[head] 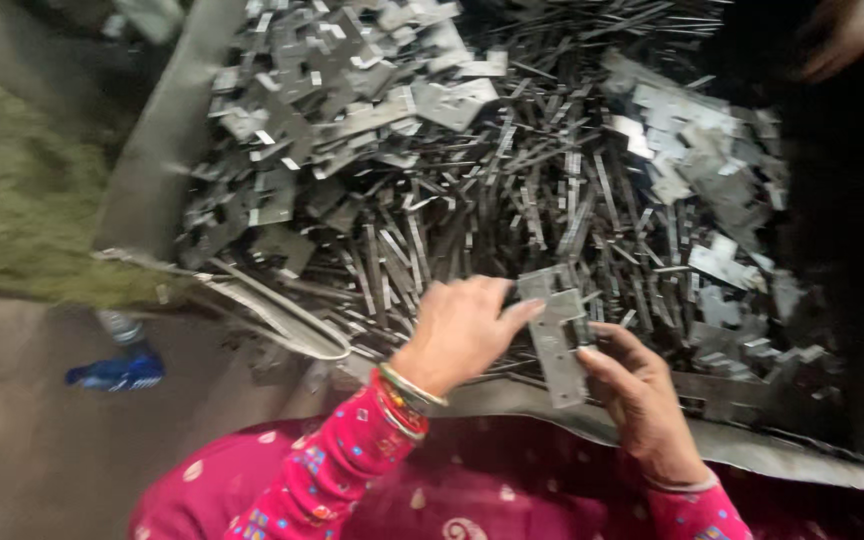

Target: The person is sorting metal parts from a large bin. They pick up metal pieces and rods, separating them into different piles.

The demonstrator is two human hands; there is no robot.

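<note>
A flat grey metal plate [557,335], hinge-like with small holes, is held between both hands over the near edge of a big heap of metal pieces [472,170]. My left hand [457,335] reaches in from a pink patterned sleeve with bangles at the wrist and pinches the plate's upper part. My right hand [637,400] grips its lower right side with thumb and fingers. The heap holds several narrow strips in the middle and flat cut plates at the upper left and right.
The heap lies in a bent sheet-metal tray [152,170] whose rim runs along the left and near side. A plastic bottle with a blue label [120,358] lies on the floor at left. Another person's hand [847,35] shows at the top right corner.
</note>
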